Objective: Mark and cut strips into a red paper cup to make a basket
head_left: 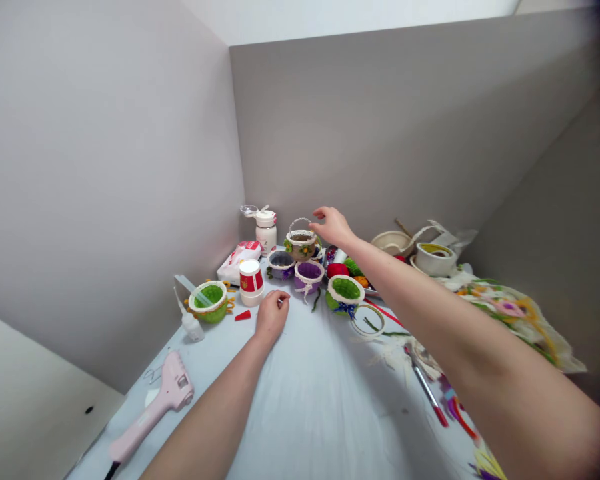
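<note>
My right hand (333, 227) is stretched toward the back of the table, thumb and fingers apart. Its fingertips are beside the twisted handle of a small tan basket (300, 249) with a white rim and green and yellow trim. Closer in, my left hand (274, 315) rests on the table with its fingers curled in; whatever they hold, if anything, is too small to make out. Around the hands stand a grey-purple basket (281, 272), a purple basket (309, 285) with a white bow and a green basket (336, 305) with a blue bow.
At left are a pink glue gun (163, 400), a glue bottle (193, 327), another green basket (215, 315), a red-and-white tub (251, 283) and a white bottle (266, 235). Under my right arm lie a tape ring (369, 335) and scissors-like tool (427, 387). Grey walls enclose the table.
</note>
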`<action>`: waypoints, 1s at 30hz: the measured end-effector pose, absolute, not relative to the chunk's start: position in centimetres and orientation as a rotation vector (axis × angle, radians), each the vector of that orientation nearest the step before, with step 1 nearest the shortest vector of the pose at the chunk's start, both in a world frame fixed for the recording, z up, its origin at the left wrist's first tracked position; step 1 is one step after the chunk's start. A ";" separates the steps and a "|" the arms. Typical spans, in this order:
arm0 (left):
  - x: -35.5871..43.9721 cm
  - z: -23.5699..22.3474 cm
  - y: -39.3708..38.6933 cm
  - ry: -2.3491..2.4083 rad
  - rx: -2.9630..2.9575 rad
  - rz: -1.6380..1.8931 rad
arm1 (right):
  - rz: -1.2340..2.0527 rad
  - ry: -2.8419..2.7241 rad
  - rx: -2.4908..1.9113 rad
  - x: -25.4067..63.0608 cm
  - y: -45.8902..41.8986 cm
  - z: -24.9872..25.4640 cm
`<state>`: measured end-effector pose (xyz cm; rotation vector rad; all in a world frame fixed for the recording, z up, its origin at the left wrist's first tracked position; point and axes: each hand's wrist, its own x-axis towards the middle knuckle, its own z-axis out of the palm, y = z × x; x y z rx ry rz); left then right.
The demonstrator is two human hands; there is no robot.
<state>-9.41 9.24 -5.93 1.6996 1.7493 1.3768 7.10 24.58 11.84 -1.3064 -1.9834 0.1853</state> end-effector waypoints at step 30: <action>-9.3 -5.9 9.2 1.804 1.726 1.213 | 0.734 -2.006 -1.391 11.8 -9.0 -3.4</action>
